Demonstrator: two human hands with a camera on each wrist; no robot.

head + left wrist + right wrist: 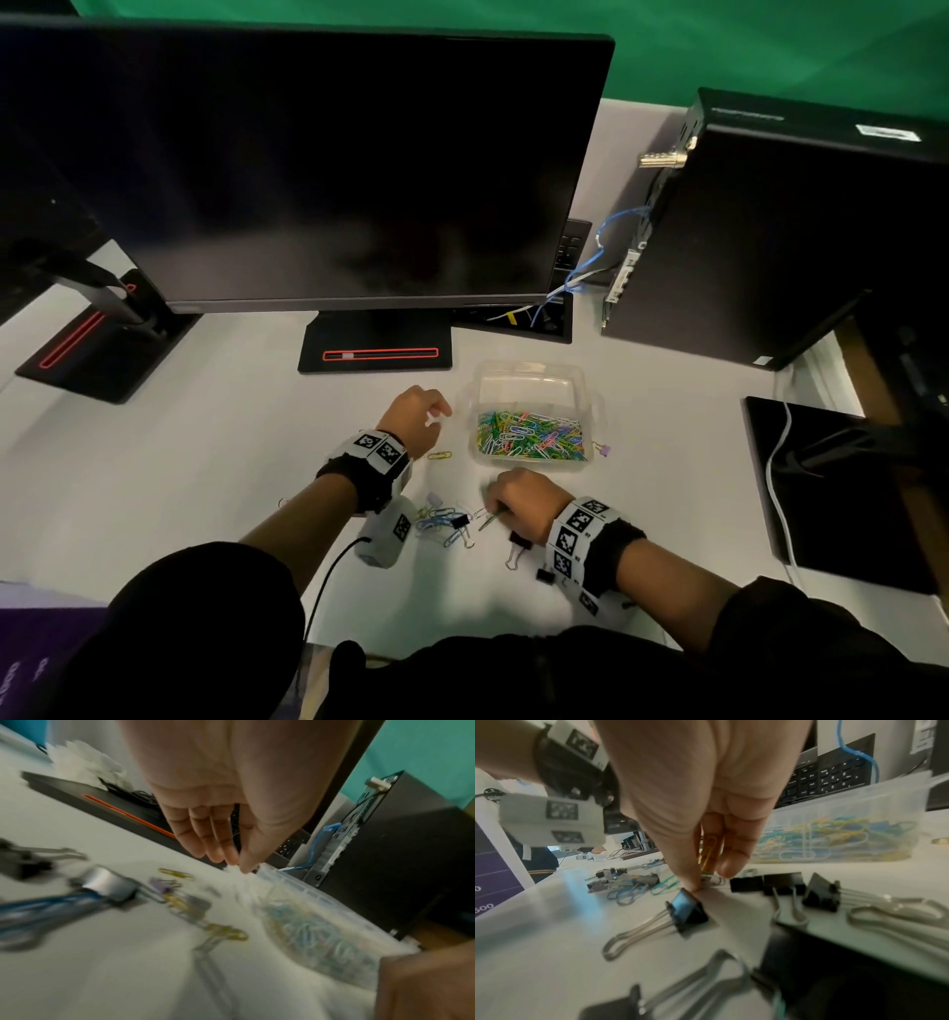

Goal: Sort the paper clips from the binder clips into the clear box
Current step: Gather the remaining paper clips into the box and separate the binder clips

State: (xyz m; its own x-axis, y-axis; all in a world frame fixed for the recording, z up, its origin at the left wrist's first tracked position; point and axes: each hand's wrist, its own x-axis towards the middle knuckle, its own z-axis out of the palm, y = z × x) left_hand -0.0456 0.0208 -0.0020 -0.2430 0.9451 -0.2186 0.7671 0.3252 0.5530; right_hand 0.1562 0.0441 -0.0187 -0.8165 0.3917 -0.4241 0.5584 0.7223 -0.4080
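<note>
- A purple board (490,874) at the left shows "500" in white.
- The white desk (205,462) holds two dark monitors (328,169), with a green wall behind.
- The left hand (416,419) hangs over the desk beside the clear box (534,377), fingers together pinching something small and white.
- Loose paper clips (436,519) and binder clips (687,908) lie between the hands.
- The right hand (524,503) pinches a yellow paper clip (709,850).
- The clear box holds many colored clips.
</note>
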